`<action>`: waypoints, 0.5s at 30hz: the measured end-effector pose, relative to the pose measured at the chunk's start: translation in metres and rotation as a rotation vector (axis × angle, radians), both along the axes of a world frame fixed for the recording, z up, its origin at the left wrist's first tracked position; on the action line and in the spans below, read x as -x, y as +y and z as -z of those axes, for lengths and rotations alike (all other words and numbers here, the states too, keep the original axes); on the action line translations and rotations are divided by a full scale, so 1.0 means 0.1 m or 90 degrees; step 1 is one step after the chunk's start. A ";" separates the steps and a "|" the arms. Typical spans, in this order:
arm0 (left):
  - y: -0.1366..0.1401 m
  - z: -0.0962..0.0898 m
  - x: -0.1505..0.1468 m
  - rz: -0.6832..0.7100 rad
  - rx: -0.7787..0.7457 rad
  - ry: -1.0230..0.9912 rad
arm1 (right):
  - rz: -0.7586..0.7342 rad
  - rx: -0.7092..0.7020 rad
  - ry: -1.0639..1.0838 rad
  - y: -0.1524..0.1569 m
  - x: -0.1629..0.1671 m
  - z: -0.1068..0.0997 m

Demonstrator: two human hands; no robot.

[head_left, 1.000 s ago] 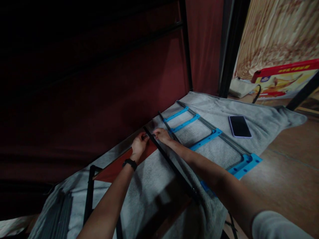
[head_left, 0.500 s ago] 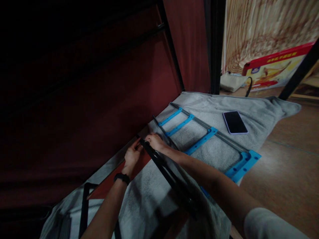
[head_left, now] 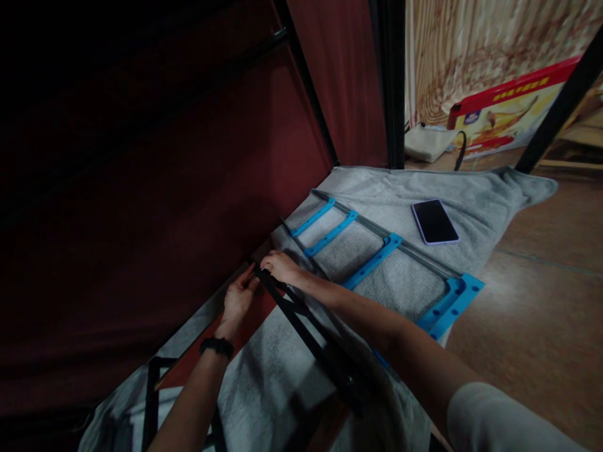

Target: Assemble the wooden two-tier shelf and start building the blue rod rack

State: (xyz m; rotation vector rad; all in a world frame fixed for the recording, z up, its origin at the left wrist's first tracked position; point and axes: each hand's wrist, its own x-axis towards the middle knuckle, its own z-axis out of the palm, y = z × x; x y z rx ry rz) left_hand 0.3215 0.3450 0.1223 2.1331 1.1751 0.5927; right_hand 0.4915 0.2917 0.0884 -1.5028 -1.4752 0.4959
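A black metal bar frame slants from the lower middle up to both hands. My left hand, with a black band on the wrist, pinches its far end from the left side. Opposite it, my right hand is closed at the same end, fingers curled; a small shiny spot shows by its fingertips, too small to name. Under the left hand lies a reddish-brown board on grey cloth. The right forearm crosses over a rack of dark rails with blue crosspieces.
A phone lies on the cloth beyond the rack. Dark red panels rise close on the left. Behind stand a red and yellow box and a pale pouch. Another black frame is at lower left.
The whole view has shifted, so things sit slightly further left and up. Both hands stay at the bar's far end, with only slight finger movement.
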 end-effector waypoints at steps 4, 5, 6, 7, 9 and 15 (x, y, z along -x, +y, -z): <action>0.05 0.04 0.02 0.015 0.017 -0.017 | -0.013 -0.007 -0.007 0.04 -0.01 0.01; 0.06 0.05 0.02 0.020 0.015 -0.021 | -0.016 -0.007 -0.011 0.05 -0.01 0.01; 0.06 0.05 0.02 0.026 0.012 -0.025 | -0.019 -0.006 -0.013 0.06 -0.01 0.02; 0.06 0.05 0.02 0.030 0.008 -0.027 | -0.022 -0.005 -0.015 0.07 0.00 0.01; 0.05 0.04 0.02 0.030 0.003 -0.017 | -0.023 -0.006 -0.011 0.08 0.02 0.01; 0.05 0.05 0.04 0.017 -0.038 0.053 | 0.004 -0.014 0.027 0.11 0.08 0.01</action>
